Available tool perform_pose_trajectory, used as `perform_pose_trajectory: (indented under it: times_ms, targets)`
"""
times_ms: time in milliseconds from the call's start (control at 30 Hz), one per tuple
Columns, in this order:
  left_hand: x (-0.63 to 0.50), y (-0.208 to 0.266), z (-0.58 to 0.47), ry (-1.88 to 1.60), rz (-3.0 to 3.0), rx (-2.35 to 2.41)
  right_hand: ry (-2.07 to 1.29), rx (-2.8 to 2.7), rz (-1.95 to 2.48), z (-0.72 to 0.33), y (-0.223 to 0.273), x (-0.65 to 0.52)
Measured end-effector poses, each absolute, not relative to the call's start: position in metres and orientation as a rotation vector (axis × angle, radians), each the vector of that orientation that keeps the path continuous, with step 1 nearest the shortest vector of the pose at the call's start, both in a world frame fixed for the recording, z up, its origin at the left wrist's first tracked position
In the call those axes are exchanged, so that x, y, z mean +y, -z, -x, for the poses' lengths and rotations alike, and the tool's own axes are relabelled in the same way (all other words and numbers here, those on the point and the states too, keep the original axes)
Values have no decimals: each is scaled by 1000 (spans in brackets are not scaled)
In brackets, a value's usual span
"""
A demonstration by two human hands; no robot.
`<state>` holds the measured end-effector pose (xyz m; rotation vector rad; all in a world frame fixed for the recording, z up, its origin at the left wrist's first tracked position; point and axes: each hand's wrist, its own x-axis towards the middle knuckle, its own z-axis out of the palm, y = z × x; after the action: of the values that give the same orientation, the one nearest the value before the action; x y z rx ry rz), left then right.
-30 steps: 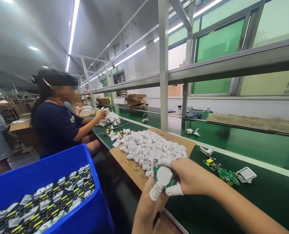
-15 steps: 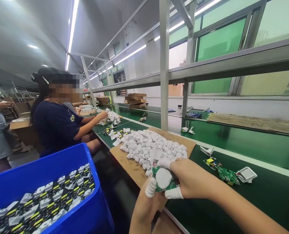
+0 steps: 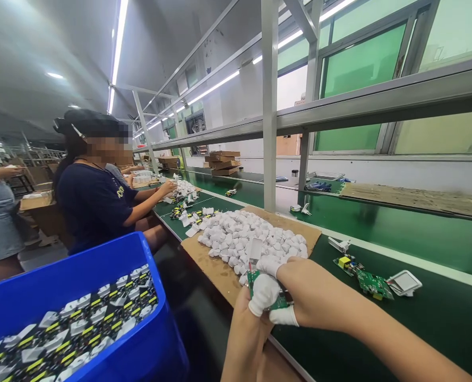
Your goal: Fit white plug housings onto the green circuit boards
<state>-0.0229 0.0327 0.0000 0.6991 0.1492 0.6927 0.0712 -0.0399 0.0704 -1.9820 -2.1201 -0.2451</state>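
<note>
Now | left hand [image 3: 248, 323], right hand [image 3: 313, 297] | gripping green circuit board [image 3: 277, 303]

Parts heap [image 3: 251, 236] on cardboard [image 3: 212, 265], bin [image 3: 60, 289] left.

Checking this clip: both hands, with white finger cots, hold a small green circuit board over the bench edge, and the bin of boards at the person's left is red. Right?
Not quite. The head view shows the bin is blue, not red. The rest stands: the left hand and right hand, in white finger cots, hold the small green circuit board over the bench edge.
</note>
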Motion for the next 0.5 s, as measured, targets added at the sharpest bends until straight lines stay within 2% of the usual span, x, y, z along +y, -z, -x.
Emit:
perform_pose_trajectory:
  times_ms: [233, 500]
  targets:
    - [31, -4, 23, -625, -509, 40, 230, -2139, 1981, -71, -71, -42]
    - [34, 7, 6, -835, -775, 343, 365, -2198, 2079, -71, -57, -33]
